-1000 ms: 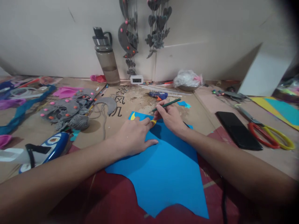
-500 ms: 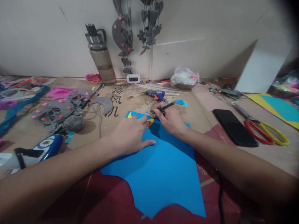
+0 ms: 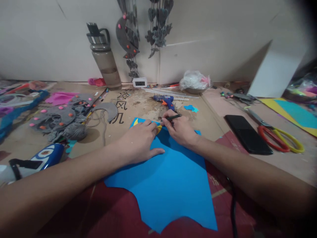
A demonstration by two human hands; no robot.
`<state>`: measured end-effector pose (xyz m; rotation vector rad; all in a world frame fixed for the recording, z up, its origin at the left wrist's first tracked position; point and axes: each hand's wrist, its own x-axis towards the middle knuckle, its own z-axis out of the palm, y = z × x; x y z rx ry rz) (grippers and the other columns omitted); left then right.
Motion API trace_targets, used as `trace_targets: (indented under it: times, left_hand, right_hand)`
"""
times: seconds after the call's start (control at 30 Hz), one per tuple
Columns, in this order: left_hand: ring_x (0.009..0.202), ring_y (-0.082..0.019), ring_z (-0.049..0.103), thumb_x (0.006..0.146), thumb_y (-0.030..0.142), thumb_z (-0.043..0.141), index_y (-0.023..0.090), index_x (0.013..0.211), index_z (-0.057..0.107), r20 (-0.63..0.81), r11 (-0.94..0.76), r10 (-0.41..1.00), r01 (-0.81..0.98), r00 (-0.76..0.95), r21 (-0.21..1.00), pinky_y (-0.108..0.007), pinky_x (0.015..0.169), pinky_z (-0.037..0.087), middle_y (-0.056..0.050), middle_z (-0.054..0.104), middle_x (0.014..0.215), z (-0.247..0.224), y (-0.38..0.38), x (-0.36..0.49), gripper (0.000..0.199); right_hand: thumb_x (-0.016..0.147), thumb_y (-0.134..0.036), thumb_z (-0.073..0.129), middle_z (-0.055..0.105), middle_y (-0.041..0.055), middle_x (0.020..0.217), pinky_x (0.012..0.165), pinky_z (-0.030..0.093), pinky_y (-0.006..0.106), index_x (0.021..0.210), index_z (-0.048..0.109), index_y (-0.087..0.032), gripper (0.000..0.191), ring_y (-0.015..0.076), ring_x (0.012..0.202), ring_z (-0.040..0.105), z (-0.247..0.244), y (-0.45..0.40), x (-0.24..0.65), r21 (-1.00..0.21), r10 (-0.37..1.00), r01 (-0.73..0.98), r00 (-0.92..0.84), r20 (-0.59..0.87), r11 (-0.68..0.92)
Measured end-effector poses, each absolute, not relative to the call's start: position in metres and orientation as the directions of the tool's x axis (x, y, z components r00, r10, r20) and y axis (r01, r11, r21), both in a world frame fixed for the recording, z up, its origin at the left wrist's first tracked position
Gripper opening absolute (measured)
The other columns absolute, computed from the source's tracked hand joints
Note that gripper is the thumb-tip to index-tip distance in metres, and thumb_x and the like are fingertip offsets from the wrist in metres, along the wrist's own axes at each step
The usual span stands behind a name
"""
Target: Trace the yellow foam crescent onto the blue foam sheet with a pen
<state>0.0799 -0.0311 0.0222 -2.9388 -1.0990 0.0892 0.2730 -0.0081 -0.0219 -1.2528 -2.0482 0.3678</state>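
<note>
A blue sheet [image 3: 173, 185], perhaps foam or card, lies before me with a wavy cut along its near edge. On its far end rests a yellow crescent-shaped piece [image 3: 159, 129], mostly hidden under my left hand [image 3: 138, 140]. That hand lies flat, fingers pressing the crescent down and thumb spread out on the blue. My right hand [image 3: 182, 130] is closed around a dark pencil [image 3: 174, 116], its point at the crescent's right end. The exact contact of the point is too small to see.
Beyond the sheet lie a blue glue gun [image 3: 164, 100] and small blue cutouts [image 3: 190, 108]. To the right are a black phone [image 3: 247, 134] and scissors [image 3: 274, 135]. Grey felt pieces [image 3: 54, 119] and a water bottle [image 3: 105, 62] stand left. A cable [image 3: 233, 208] runs near my right forearm.
The pencil leans lower than before, and my right hand has turned slightly with it. My left hand keeps its place on the sheet. The whole view has shifted a little.
</note>
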Motion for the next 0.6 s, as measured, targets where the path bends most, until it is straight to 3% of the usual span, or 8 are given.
trace_targets:
  times: [0.13,0.47,0.6]
  left_hand:
    - [0.118,-0.034,0.057,0.089,0.064,0.057,0.010,0.136,0.058,-0.049,-0.762,0.646,0.647,0.762,0.019,-0.041,0.095,0.048,-0.018,0.055,0.138,0.019,-0.026,0.076,0.072]
    - [0.121,-0.034,0.056,0.091,0.067,0.052,0.004,0.133,0.057,-0.008,-0.832,0.554,0.554,0.833,-0.026,-0.045,0.103,0.045,-0.020,0.061,0.131,0.007,-0.018,0.077,0.076]
    - [0.119,-0.034,0.057,0.091,0.068,0.050,0.001,0.133,0.057,0.064,-0.838,0.542,0.545,0.838,-0.029,-0.044,0.103,0.046,-0.021,0.061,0.130,0.000,-0.017,0.075,0.079]
  right_hand:
    - [0.099,-0.028,0.043,0.066,0.0063,0.087,0.071,0.047,0.030,0.092,0.052,-0.021,0.013,0.0208,0.083,0.068,-0.022,-0.008,0.274,-0.566,0.865,0.662,-0.296,0.405,0.491]
    - [0.100,-0.033,0.044,0.066,0.0043,0.081,0.070,0.046,0.030,0.092,0.052,-0.021,0.017,0.0189,0.077,0.066,-0.026,-0.004,0.277,-0.638,0.860,0.588,-0.236,0.453,0.497]
    - [0.099,-0.038,0.046,0.066,0.0036,0.076,0.067,0.043,0.030,0.091,0.055,-0.020,0.021,0.0179,0.070,0.061,-0.026,-0.003,0.278,-0.605,0.842,0.626,-0.166,0.514,0.493]
